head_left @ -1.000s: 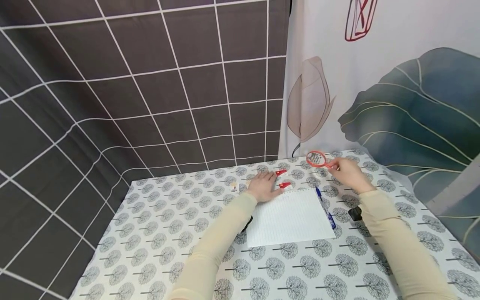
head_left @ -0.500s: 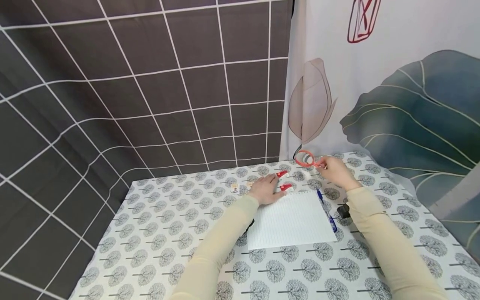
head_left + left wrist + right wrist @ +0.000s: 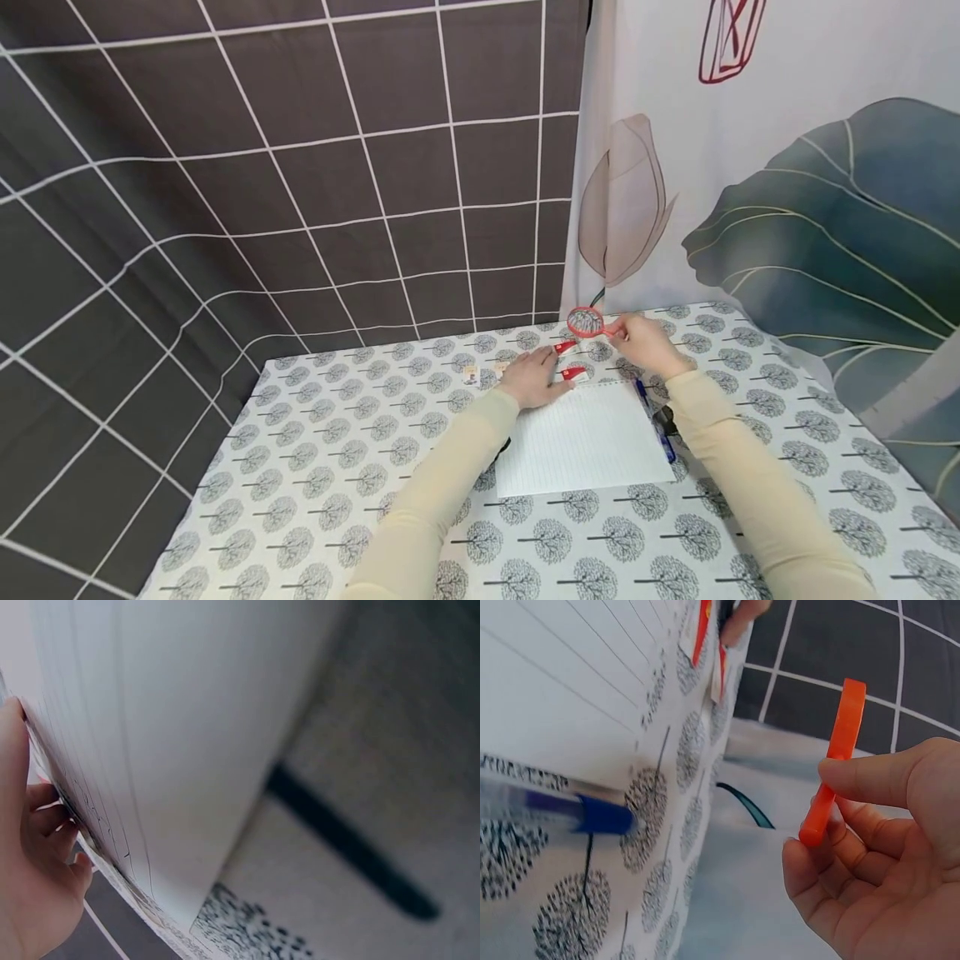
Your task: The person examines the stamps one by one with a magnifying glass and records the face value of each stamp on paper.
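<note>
My right hand [image 3: 647,342] pinches the handle of an orange-rimmed magnifying glass [image 3: 585,322] between thumb and fingers. The glass is held up beyond the notebook; in the right wrist view its frame [image 3: 846,724] shows edge-on. My left hand [image 3: 531,379] rests on the table at the far left corner of a lined notebook page [image 3: 585,442], fingers stretched forward. Beside its fingertips and thumb lie two red-and-white pieces [image 3: 573,373], partly covered by the hand. The left wrist view shows the relaxed fingers [image 3: 46,817] at the paper's edge.
A blue pen [image 3: 666,448] lies along the notebook's right side, below the right wrist. Small picture cards [image 3: 471,375] lie left of the left hand. A tree-print cloth [image 3: 322,467] covers the table, with a dark grid curtain [image 3: 390,208] behind it.
My right hand has carried the magnifying glass leftward, from the right of the red-and-white pieces to just beyond them. My left hand stays in place.
</note>
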`<state>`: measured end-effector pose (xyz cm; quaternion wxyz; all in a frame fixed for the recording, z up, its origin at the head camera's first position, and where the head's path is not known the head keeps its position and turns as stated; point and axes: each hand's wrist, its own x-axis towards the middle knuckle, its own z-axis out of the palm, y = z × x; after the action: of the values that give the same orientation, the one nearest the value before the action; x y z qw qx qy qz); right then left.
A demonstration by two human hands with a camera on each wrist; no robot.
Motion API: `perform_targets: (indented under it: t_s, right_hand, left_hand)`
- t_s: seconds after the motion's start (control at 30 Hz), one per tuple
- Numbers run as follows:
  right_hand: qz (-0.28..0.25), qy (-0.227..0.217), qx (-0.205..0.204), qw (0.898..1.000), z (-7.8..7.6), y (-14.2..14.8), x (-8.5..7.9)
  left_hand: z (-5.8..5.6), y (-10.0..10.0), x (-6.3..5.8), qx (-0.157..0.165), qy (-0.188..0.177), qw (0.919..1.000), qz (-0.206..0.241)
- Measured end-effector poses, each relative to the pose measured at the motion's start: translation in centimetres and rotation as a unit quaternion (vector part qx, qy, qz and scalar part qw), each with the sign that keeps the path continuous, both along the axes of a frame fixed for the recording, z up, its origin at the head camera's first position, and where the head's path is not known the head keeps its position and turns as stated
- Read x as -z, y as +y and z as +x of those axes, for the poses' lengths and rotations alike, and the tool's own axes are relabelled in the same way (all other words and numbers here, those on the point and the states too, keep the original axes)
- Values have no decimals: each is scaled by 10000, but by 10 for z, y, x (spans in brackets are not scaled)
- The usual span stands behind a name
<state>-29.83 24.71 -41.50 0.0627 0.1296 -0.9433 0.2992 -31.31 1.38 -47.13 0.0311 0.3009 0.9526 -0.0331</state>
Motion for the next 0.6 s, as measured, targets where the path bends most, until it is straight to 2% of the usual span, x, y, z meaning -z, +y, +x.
perform_targets:
  t_s: [0.37, 0.6]
  right_hand:
    - [-114, -102, -183, 9997, -2, -16, 10]
    - [-49, -281, -159, 9995, -4, -21, 22]
  left_hand:
    - [-1, 1, 0, -66, 98, 9999, 125]
    - [-1, 2, 4, -79, 32, 9998, 172]
